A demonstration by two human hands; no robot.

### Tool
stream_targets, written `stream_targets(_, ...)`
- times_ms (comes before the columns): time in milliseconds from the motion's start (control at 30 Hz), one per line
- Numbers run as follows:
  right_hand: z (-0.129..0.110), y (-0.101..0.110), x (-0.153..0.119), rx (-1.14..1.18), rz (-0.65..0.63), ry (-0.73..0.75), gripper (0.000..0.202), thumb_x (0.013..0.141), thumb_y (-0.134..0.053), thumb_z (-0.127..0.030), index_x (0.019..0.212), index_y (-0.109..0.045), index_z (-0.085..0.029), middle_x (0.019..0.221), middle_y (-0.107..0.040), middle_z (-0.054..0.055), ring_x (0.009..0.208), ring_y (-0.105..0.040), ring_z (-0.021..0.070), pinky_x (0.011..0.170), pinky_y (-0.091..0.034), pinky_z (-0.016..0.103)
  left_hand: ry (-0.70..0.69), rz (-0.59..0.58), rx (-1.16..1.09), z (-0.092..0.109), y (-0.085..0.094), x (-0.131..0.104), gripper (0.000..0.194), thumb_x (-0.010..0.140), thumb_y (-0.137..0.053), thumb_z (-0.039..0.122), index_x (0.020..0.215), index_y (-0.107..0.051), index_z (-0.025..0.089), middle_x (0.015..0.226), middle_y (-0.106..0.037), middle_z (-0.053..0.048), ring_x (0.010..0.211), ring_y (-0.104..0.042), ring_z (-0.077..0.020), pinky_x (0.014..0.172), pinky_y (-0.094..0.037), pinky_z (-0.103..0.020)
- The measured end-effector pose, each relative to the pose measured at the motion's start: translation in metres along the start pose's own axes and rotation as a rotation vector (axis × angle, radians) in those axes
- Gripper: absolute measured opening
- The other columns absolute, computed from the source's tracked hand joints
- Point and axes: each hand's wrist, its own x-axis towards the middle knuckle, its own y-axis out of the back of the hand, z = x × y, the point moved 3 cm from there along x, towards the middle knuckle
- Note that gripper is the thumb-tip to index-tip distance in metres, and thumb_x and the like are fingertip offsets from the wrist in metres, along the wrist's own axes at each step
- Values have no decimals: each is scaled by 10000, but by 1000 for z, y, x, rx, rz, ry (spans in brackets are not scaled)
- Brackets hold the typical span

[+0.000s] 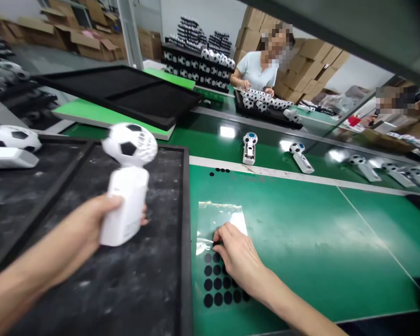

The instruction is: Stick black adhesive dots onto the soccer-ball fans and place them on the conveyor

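A white handheld device with a soccer-ball head (126, 205) is upright in my left hand (87, 224), whose fingers wrap round its body above a black tray (185, 233). My right hand (236, 252) is over a clear sheet (219, 214) bearing rows of black round dots (217, 283). Thumb and forefinger of that hand pinch a black dot at the sheet's upper rows. Part of the dots is hidden under the right hand. Several loose black dots (223, 171) lie on the green mat beyond the sheet.
More soccer-ball devices (249, 148) lie along the green conveyor (210, 135). At the left, another device (12, 144) rests in the black tray. An empty black tray (126, 91) lies behind on a green board (91, 112). Across the line a person (259, 65) handles a filled tray.
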Motion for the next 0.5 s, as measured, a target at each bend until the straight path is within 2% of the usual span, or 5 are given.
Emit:
stream_targets(100,-1,2,-3,77,-25,13,171,756,-477,-31,762,-478,-202,742,-574,6,663,-536,164,584,-406,279,3,-209,-33,-1,-37,1,445,724,-654,401,1078,-509,172,838,-652,-16,715,-613,-178,620,-512,-249)
stream_targets(167,2,4,-3,259,-45,-4,150,776,-467,-57,759,-504,-201,690,-568,-10,621,-521,143,569,-393,259,-39,-275,25,-7,-52,3,456,708,-668,437,1047,-499,183,830,-635,-15,652,-559,-145,539,-443,-212)
stream_targets(300,6,22,9,731,-65,-107,114,808,-504,-171,765,-607,-196,675,-586,-11,618,-547,125,583,-423,238,-169,-169,203,-22,-63,1,501,634,-697,373,1062,-523,180,812,-631,-10,752,-559,-187,643,-421,-254)
stream_targets(400,-8,46,24,839,29,-19,129,800,-546,-207,735,-656,-203,747,-588,5,711,-555,135,645,-440,248,-218,-173,146,-30,-69,-5,437,688,-632,378,1070,-546,185,975,-646,-33,983,-559,-248,840,-418,-316)
stream_targets(500,-30,60,39,895,144,56,141,792,-550,-198,706,-661,-206,763,-552,3,690,-540,122,603,-443,233,-192,-220,-6,-35,-71,-8,462,745,-581,335,1176,-470,208,1109,-616,-38,1074,-536,-243,927,-391,-336)
